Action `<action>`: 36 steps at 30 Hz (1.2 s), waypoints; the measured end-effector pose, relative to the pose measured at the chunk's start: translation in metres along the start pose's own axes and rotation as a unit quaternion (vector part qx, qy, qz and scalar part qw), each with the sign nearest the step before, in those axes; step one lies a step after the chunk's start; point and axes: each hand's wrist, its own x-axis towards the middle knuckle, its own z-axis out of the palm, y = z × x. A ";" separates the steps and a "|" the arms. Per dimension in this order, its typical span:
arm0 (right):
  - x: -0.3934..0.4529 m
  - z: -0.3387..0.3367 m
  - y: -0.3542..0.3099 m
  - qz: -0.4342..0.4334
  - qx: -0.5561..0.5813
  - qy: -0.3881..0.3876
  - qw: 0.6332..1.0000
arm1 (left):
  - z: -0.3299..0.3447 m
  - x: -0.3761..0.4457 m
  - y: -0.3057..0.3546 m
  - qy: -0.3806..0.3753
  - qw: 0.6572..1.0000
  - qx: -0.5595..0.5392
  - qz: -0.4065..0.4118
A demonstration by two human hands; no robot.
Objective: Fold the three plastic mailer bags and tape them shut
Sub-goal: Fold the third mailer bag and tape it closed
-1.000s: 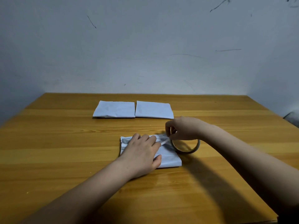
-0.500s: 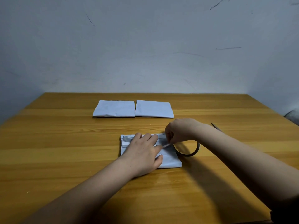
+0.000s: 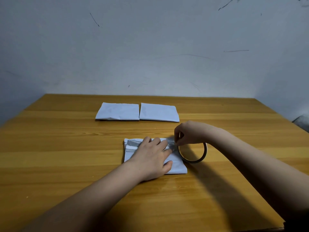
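A folded white mailer bag (image 3: 132, 153) lies in the middle of the wooden table (image 3: 66, 156), a grey strip across its top part. My left hand (image 3: 152, 156) presses flat on it, fingers spread. My right hand (image 3: 187, 134) pinches the tape at the bag's upper right edge. The tape roll (image 3: 194, 154) stands on edge under that hand, beside the bag's right side. Two more folded white bags, left one (image 3: 117, 112) and right one (image 3: 158, 113), lie side by side farther back.
A grey-white wall rises behind the table's far edge. A grey object (image 3: 302, 120) shows past the table's right edge. The near right table corner (image 3: 282, 226) is close to my right arm.
My right hand has shifted slightly at the bag's upper right edge, and the tape roll has tilted more upright. My left hand stays pressed on the bag.
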 end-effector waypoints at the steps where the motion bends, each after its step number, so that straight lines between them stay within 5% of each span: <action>1: 0.000 0.000 0.001 0.006 0.004 0.003 1.000 | 0.000 0.001 0.001 -0.004 1.000 -0.004 0.000; 36: -0.005 0.013 0.006 -0.081 0.059 0.145 0.984 | 0.000 0.000 0.000 -0.009 1.000 -0.012 -0.001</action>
